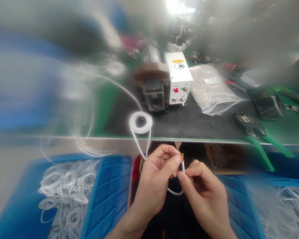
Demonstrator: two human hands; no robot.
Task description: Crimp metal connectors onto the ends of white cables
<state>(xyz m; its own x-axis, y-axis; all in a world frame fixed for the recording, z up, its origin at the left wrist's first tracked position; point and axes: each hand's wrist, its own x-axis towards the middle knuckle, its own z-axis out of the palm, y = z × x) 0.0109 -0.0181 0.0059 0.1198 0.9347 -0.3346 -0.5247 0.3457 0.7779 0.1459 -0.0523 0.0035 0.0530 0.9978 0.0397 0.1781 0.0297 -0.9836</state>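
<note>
A white cable (183,167) points upward between my hands, its end stripped to show thin coloured wires (182,157). My right hand (204,189) pinches the sheath just below the stripped part. Beside the wires, my left hand (159,176) is closed, thumb against forefinger; its fingers hide what they grip at the tip. More of the white cable runs behind the left hand and up to a coil (141,122) lying at the bench's front edge.
On the bench (201,127) stand a white switch box (180,78) with a lit red lamp and a dark machine (154,94). A clear bag (214,88) and green-handled pliers (260,139) lie right. Blue crates (107,196) of coiled cables (72,196) flank me.
</note>
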